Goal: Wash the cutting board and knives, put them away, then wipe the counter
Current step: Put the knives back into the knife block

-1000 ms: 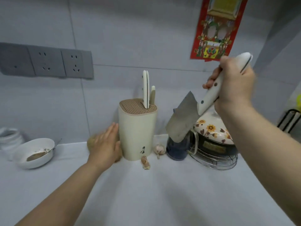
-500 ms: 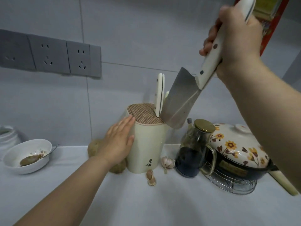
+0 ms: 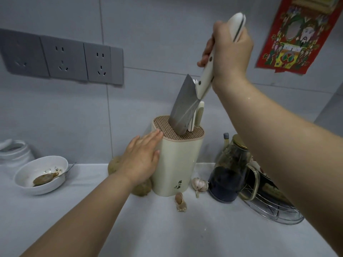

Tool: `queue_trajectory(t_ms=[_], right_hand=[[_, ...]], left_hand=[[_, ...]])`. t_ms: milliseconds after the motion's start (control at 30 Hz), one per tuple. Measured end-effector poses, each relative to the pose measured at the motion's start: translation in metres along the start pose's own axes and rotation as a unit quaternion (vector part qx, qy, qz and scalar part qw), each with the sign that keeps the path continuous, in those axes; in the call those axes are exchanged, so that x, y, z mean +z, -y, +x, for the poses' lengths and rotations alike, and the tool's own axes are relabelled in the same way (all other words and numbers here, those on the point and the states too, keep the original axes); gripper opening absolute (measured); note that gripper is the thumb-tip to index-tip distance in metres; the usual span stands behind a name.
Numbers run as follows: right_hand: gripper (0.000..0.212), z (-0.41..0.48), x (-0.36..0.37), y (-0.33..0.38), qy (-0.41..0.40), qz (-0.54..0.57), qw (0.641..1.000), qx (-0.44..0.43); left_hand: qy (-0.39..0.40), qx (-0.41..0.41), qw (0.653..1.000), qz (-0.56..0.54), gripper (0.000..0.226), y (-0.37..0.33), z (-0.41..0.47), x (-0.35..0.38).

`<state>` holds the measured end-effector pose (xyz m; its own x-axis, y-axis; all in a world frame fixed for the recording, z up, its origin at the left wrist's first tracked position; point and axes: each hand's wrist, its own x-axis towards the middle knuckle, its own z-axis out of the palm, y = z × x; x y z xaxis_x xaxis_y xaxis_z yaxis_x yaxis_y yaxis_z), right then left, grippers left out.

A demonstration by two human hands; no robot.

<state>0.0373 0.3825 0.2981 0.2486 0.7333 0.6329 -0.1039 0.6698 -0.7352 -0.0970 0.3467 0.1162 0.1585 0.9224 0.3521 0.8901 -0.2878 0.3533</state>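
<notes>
A cream knife block (image 3: 176, 164) with a ribbed tan top stands on the white counter (image 3: 167, 229) by the wall. My right hand (image 3: 230, 52) grips the white handle of a cleaver (image 3: 182, 106), blade pointing down, its tip entering the block's top. Two other white handles (image 3: 197, 114) stick out of the block behind the blade. My left hand (image 3: 141, 160) rests flat against the block's left side, fingers straight.
A white bowl (image 3: 41, 174) with a spoon and brown residue sits at left. Potatoes (image 3: 142, 188), garlic (image 3: 199, 183) and a dark glass jar (image 3: 230, 173) surround the block. A pot on a wire trivet (image 3: 274, 210) lies behind my right arm. Sockets (image 3: 63, 60) line the wall.
My right hand carried the cleaver from right of the block to above it and lowered the blade tip into the top. My left hand moved up against the block's side.
</notes>
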Motion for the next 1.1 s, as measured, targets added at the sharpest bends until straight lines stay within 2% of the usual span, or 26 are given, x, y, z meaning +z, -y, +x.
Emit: queue_trajectory(t_ms=[67, 167, 367, 500, 633, 800, 933, 1000, 1100], right_hand=[[0.027, 0.0, 0.0, 0.0, -0.002, -0.012, 1.0, -0.003], [0.026, -0.002, 0.002, -0.002, -0.003, -0.031, 0.999, -0.008], [0.029, -0.009, 0.012, -0.018, 0.01, -0.076, 0.997, -0.026], [0.028, -0.018, 0.009, -0.046, 0.032, -0.15, 0.988, 0.012], [0.025, -0.029, 0.002, -0.074, 0.057, -0.265, 0.962, 0.022], [0.037, -0.04, 0.0, -0.086, 0.09, -0.358, 0.927, 0.069], [0.017, -0.037, 0.0, -0.081, 0.11, -0.421, 0.897, 0.077], [0.03, -0.037, -0.001, -0.078, 0.146, -0.465, 0.868, 0.093], [0.038, -0.043, -0.012, -0.077, 0.178, -0.476, 0.853, 0.122]], left_hand=[[-0.006, 0.002, 1.0, -0.003, 0.068, 0.0, 0.0, 0.0], [-0.011, 0.002, 1.0, -0.007, 0.051, -0.001, 0.0, 0.0], [-0.014, -0.006, 1.0, -0.014, 0.052, -0.003, -0.001, 0.0], [-0.017, -0.012, 1.0, -0.019, 0.053, -0.004, -0.001, 0.0], [-0.016, -0.011, 1.0, -0.022, 0.053, -0.004, -0.002, 0.0], [-0.015, -0.015, 1.0, -0.023, 0.053, -0.005, -0.002, 0.0], [-0.014, -0.012, 1.0, -0.025, 0.053, -0.005, -0.003, 0.0], [-0.019, -0.012, 0.999, -0.027, 0.053, -0.004, -0.002, 0.001], [-0.024, -0.01, 0.999, -0.026, 0.054, -0.004, -0.003, 0.003]])
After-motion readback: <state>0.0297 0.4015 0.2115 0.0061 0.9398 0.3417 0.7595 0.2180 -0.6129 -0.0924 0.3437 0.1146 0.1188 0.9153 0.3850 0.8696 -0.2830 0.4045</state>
